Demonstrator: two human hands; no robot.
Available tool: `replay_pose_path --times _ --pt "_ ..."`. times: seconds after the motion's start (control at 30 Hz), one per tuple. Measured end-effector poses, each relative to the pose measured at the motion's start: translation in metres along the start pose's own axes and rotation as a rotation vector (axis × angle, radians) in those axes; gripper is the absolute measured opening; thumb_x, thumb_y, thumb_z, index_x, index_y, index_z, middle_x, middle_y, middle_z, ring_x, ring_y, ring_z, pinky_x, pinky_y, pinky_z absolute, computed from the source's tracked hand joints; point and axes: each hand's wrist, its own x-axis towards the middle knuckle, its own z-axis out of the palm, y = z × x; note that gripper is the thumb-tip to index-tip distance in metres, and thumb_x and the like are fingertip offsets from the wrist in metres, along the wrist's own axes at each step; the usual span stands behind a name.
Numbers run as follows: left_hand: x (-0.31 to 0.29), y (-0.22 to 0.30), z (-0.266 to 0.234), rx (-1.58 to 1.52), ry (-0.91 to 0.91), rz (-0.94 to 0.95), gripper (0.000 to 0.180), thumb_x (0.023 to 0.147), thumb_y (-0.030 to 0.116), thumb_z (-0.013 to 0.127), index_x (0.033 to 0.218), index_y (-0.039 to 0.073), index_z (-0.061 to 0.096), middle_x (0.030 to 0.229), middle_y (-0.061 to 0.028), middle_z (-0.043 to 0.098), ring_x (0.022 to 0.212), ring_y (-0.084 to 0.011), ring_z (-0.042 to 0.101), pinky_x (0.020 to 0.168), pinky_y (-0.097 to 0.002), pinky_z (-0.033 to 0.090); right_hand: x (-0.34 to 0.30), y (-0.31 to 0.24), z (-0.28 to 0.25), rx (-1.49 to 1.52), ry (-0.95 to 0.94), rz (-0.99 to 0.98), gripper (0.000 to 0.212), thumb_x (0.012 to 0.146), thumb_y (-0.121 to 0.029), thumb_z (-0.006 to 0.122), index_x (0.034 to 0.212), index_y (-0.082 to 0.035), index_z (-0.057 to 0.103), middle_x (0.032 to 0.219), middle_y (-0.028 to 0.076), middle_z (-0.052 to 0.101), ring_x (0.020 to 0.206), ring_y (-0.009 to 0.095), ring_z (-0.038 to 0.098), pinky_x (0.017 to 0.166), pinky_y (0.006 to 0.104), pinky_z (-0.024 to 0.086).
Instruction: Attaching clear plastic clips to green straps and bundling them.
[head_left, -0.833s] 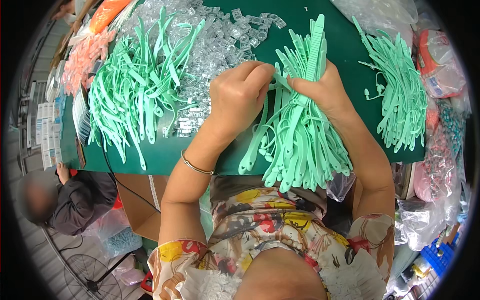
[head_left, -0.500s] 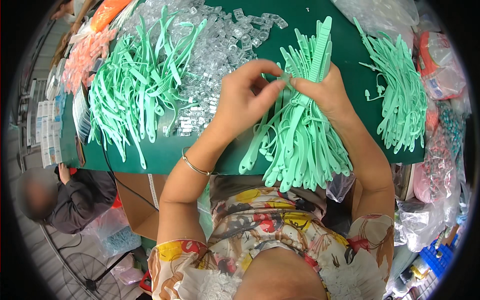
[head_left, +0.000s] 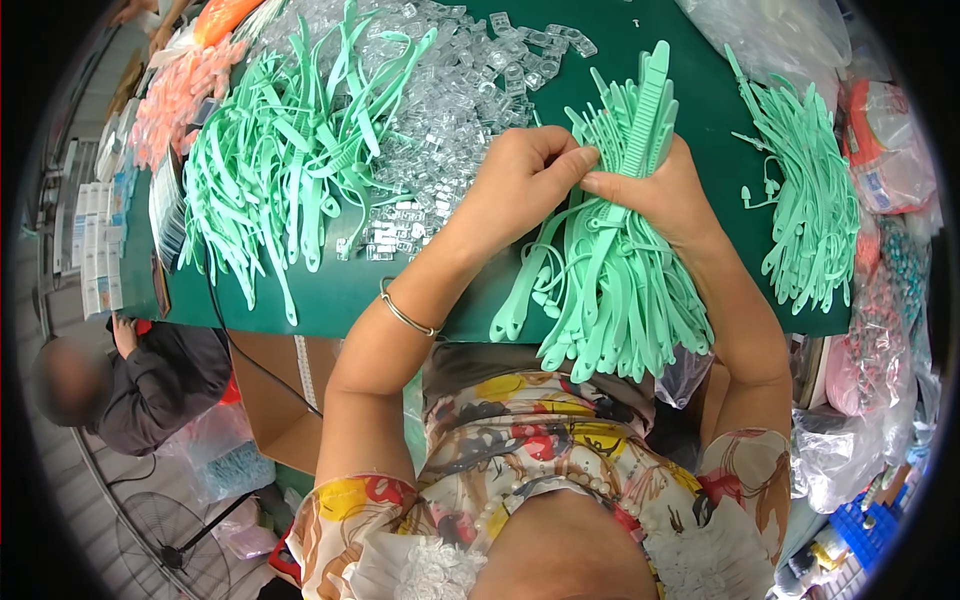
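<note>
I list one bundle of mint-green straps (head_left: 622, 270), grasped in the right hand (head_left: 668, 200), left hand (head_left: 520, 185) at its upper left, fingers' hold undiscernible to me, ends overhanging the green table (head_left: 718, 145) nearside, bare room rightward before another strap pile (head_left: 812, 200).

Looks like a small workshop for handwork on plastic parts. Shows as much in the green table (head_left: 710, 110), laden with mint-green straps (head_left: 620, 290) in several bunches, a broad heap of clear plastic pieces (head_left: 430, 130) and a smaller one of salmon-pink parts (head_left: 185, 105). Has clear bags of goods (head_left: 868, 350) along the right edge and a blue basket (head_left: 865, 535) lower down. Includes too a cardboard box (head_left: 275, 410) below the table, a round wire-caged fan (head_left: 172, 557) at lower left and another person (head_left: 168, 392) in dark sleeves by the table's left corner.
</note>
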Motion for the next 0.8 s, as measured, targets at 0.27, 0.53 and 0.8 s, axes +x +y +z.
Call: replay_pose_path --times 0.27,0.53,0.8 --pt "-0.0054 0.0019 -0.0010 -0.274 0.043 -0.008 0.025 0.089 0.021 0.056 0.076 0.000 0.060 0.060 0.0033 0.048 0.056 -0.0039 0.039 0.050 -0.0198 0.030 -0.0020 -0.0062 0.0036 0.039 0.071 0.036 0.026 0.069 -0.003 0.071 0.094 -0.001 0.061 0.086 0.004 0.063 0.077 0.010 0.059 0.069 0.0245 0.048" --pt "-0.0041 -0.0021 -0.0004 -0.378 0.096 -0.012 0.025 0.089 0.022 0.057 0.075 0.000 0.059 0.060 0.0037 0.047 0.056 -0.0039 0.037 0.049 -0.0190 0.028 -0.0002 -0.0062 -0.0005 0.019 0.037 0.063 0.029 0.069 -0.005 0.071 0.095 -0.001 0.059 0.086 0.004 0.062 0.076 0.011 0.059 0.068 0.0250 0.047" --pt "-0.0029 -0.0005 -0.0036 -0.379 0.114 -0.041 0.025 0.088 0.022 0.057 0.074 0.001 0.059 0.059 0.0034 0.048 0.053 -0.0031 0.037 0.047 -0.0184 0.026 -0.0030 -0.0052 0.0011 -0.039 0.076 0.056 0.032 0.068 -0.006 0.071 0.097 0.000 0.058 0.087 0.005 0.062 0.078 0.011 0.059 0.070 0.0262 0.048"
